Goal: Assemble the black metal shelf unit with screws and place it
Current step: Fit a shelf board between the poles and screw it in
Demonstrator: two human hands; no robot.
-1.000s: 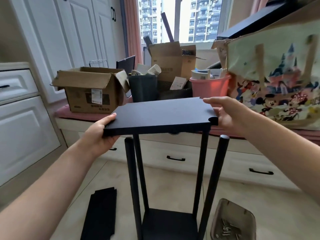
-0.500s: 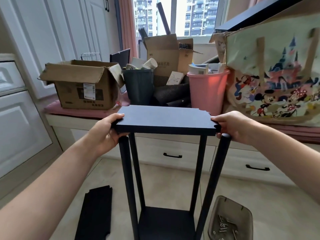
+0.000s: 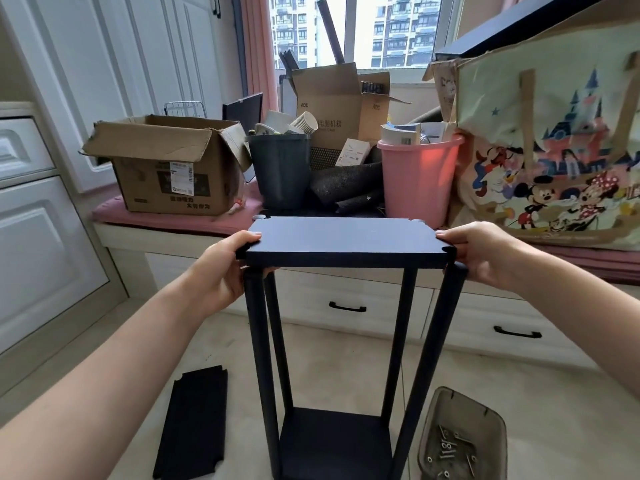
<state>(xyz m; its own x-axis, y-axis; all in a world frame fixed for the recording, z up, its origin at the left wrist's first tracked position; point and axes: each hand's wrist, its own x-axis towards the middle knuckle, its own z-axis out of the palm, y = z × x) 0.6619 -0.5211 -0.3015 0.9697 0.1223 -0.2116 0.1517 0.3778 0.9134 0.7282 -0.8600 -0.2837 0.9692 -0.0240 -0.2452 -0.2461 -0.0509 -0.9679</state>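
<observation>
A black shelf panel (image 3: 346, 239) lies level across the tops of several black upright poles (image 3: 256, 341). My left hand (image 3: 221, 268) grips its near left corner, thumb on top. At the near right corner my right hand (image 3: 485, 254) grips the panel's edge the same way. The poles run down to a black bottom shelf (image 3: 334, 434) on the floor. The near right pole (image 3: 433, 358) leans inward toward its foot. Loose screws (image 3: 453, 452) lie in a clear plastic tray (image 3: 433, 420) on the floor at the right. Another black panel (image 3: 195, 420) lies flat on the floor at the left.
A window bench with drawers (image 3: 346, 306) stands just behind the shelf. On it sit a cardboard box (image 3: 166, 161), a dark bin (image 3: 280, 168), a pink bucket (image 3: 419, 178) and a large cartoon-print bag (image 3: 554, 150). White cabinets (image 3: 41, 237) line the left.
Both hands have lowered the black panel from above the poles down onto their tops. The view has tilted downward with it.
</observation>
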